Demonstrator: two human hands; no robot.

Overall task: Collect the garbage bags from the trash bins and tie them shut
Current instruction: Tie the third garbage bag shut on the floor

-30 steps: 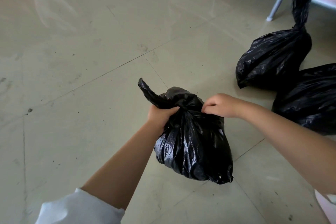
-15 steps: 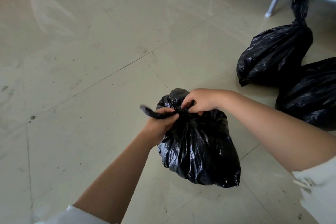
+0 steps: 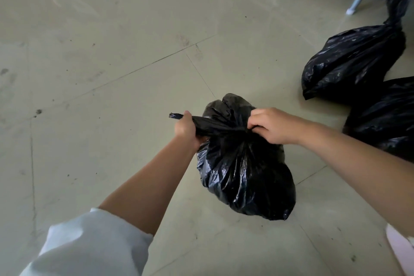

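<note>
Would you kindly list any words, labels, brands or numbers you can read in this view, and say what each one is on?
None: the bag being tied, the two other black bags, the tiled floor and the white sleeve all show no print.

Black garbage bag (image 3: 244, 172), glossy, crinkled, full and rounded, sits on tiled floor (image 3: 112, 74) approx mid-floor, just right of a tile-joint crossing. Neck gathered tight at top; one twisted tail of plastic pulled out sideways to the left, other flap bunched up behind the neck. Can't tell if knot is finished.

2nd black bag (image 3: 354, 63) lies on its side toward floor's far right, neck twisted into a long upright tail. 3rd black bag (image 3: 385, 119) just beside it, nearer, cut off by right edge; top not visible.
</note>
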